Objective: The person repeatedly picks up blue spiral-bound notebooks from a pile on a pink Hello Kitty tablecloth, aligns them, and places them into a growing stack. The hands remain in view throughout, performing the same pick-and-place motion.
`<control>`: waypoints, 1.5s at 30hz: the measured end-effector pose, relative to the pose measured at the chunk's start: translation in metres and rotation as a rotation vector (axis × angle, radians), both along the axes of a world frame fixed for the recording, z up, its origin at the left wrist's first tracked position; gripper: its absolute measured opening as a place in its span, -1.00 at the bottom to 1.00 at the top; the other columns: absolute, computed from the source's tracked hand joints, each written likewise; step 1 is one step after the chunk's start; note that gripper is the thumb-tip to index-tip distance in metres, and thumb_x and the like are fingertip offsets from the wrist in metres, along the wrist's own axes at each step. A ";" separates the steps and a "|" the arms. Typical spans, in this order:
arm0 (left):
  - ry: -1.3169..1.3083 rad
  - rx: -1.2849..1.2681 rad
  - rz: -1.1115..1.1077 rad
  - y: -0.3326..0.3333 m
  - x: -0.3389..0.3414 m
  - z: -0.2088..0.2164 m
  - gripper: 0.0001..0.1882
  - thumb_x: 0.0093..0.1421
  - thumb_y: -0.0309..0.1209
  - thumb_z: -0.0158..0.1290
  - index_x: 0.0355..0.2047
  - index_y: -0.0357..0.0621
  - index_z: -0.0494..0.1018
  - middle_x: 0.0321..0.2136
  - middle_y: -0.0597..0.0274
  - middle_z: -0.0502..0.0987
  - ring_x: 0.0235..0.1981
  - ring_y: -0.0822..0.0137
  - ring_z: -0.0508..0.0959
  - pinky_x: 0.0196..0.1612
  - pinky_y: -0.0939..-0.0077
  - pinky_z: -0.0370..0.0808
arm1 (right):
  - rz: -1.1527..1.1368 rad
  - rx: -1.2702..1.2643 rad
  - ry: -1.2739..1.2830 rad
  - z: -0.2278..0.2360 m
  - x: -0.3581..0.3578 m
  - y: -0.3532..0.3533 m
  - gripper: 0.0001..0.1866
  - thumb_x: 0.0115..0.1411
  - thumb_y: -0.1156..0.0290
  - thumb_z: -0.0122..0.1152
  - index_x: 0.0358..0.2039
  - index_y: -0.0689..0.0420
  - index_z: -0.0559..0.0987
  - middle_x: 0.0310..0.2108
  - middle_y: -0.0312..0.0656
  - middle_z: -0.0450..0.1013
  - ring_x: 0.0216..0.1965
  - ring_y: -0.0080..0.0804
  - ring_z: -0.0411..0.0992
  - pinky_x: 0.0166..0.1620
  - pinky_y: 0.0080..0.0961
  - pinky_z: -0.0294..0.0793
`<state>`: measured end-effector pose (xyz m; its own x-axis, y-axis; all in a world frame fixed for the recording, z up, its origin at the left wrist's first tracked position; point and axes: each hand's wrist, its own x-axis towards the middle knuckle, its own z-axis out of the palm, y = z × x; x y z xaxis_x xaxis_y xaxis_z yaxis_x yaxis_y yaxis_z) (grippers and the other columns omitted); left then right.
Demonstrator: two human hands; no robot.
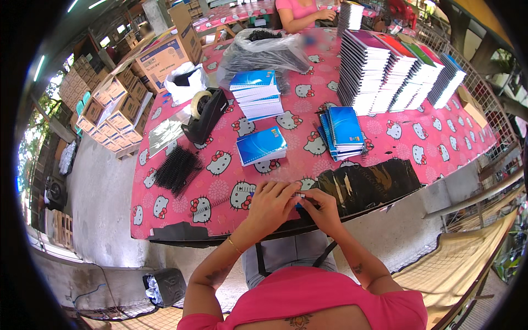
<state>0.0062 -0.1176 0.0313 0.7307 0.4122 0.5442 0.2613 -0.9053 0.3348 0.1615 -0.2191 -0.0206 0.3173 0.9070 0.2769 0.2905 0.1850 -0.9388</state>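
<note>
At the table's near edge my two hands meet over a small notebook (298,205), mostly hidden, with bits of blue cover and white paper showing. My left hand (268,208) is closed over its left side, fingers bent. From the other side my right hand (322,210) pinches it with thumb and fingers. A thin black spiral coil (210,207) sticks out to the left from under my left hand. Just beyond lies a short stack of blue notebooks (262,147). A pile of loose black coils (177,170) rests farther left.
Coiled blue notebooks (344,132) lie right of centre, with a taller blue stack (254,93) behind. Tall notebook stacks (366,71) stand far right. A tape dispenser (204,115), plastic bag (264,58) and cardboard box (170,55) are farther back. Another person (300,14) sits beyond.
</note>
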 end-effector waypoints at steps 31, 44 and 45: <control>0.157 -0.010 0.026 0.004 -0.009 0.003 -0.73 0.15 -0.30 0.23 -0.16 -0.11 0.54 -0.38 0.22 0.57 -0.25 0.17 0.57 -0.05 0.17 0.43 | 0.125 0.037 -0.391 0.035 0.033 0.021 -0.81 0.07 0.48 0.35 -0.34 0.20 0.52 -0.43 -0.08 0.50 -0.39 -0.12 0.53 -0.31 -0.33 0.49; -0.194 0.025 0.158 0.057 0.016 0.023 -0.66 0.22 -0.48 0.13 0.02 -0.25 0.50 -0.12 0.01 0.61 -0.09 0.01 0.61 -0.06 0.21 0.56 | -0.353 0.149 0.222 0.092 0.082 0.025 -0.39 0.22 0.50 0.28 0.28 0.24 0.33 -0.21 -0.27 0.42 -0.16 -0.56 0.40 -0.14 -0.53 0.46; -0.100 0.198 0.259 0.079 0.006 0.006 -0.67 0.23 -0.48 0.12 0.01 -0.25 0.51 -0.11 0.00 0.61 -0.06 0.00 0.60 -0.05 0.21 0.55 | -0.308 0.239 0.385 0.090 0.104 0.035 -0.38 0.22 0.51 0.28 0.28 0.21 0.34 -0.22 -0.28 0.41 -0.17 -0.58 0.40 -0.14 -0.57 0.45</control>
<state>0.0125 -0.0382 0.0378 0.5543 0.4566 0.6958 0.4660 -0.8630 0.1951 0.2652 -0.1837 0.0692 0.6776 0.6820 0.2751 0.0087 0.3666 -0.9303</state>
